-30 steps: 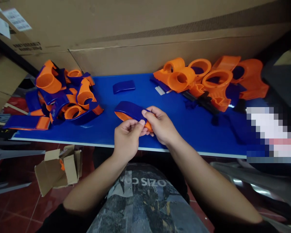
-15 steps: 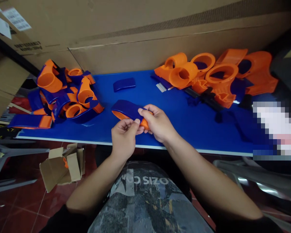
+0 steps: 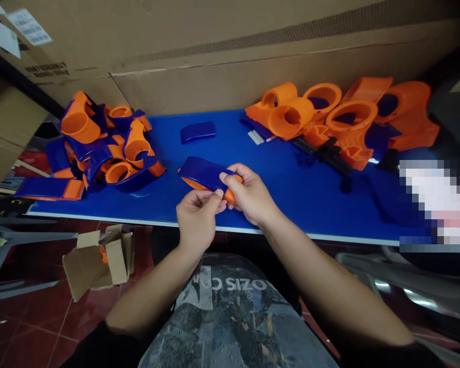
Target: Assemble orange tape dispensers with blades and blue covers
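A blue-and-orange plastic tape dispenser (image 3: 203,171) is held low over the table, its blue curved cover facing up and an orange body beneath. My right hand (image 3: 251,197) grips its right end, with the thumb pressed on the blue cover. Fingers of my left hand (image 3: 199,212) pinch the near edge, close to the right thumb. What lies under those fingertips is hidden. Behind the held piece, a separate blue curved cover (image 3: 198,132) rests on the table.
Blue-and-orange dispensers (image 3: 117,148) are heaped at the left of the blue table (image 3: 291,204). Several orange bodies (image 3: 352,120) pile up at the back right, beside a black tool-like object (image 3: 331,156). Cardboard (image 3: 199,87) stands along the back. An open carton (image 3: 99,260) sits on the floor.
The far left end of the held dispenser has tilted slightly, showing less orange underneath. Both hands keep nearly the same grip. The whole view has shifted a little.
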`<state>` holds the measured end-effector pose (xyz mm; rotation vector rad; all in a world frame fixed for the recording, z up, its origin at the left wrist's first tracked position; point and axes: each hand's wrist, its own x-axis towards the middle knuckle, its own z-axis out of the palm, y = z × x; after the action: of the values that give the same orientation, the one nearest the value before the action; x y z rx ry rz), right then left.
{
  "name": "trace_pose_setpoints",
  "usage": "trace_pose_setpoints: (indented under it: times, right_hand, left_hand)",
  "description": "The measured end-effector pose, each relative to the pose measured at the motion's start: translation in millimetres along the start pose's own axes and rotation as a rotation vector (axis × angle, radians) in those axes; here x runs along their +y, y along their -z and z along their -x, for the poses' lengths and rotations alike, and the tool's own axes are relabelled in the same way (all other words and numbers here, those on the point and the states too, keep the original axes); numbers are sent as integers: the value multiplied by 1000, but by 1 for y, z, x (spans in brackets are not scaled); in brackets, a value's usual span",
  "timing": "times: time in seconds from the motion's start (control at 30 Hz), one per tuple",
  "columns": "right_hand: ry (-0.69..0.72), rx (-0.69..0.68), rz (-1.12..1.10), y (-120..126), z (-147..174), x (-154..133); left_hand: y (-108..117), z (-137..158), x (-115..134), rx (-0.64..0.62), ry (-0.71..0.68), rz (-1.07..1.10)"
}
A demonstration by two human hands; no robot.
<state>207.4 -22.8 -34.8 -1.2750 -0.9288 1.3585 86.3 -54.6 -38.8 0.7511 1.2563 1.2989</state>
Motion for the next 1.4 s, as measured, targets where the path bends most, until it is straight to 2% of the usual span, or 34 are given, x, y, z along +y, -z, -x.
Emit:
trace_pose_setpoints:
  times: [0.17, 0.33, 0.63, 0.9, 1.13, 1.27, 1.4]
  right_hand:
    - [-6, 27, 15, -1, 0, -2]
    - [-13, 45, 38, -1, 0, -3]
    - [8, 21, -46, 0, 1, -1]
    - [7, -2, -42, 1, 0, 0]
    - [22, 4, -13, 3, 1, 1]
    - [18, 21, 25, 3, 0, 1]
    - [15, 46, 66, 3, -1, 1]
  left_hand:
    - [2, -3, 1, -13, -77, -20]
    - [6, 6, -4, -6, -189, -87]
    - [2, 17, -9, -50, -233, -150]
    - [-7, 12, 1, 13, -145, -145]
    - [-3, -2, -10, -59, -132, -153]
    - [0, -7, -13, -126, -109, -42]
    - [1, -9, -11, -156, -15, 95]
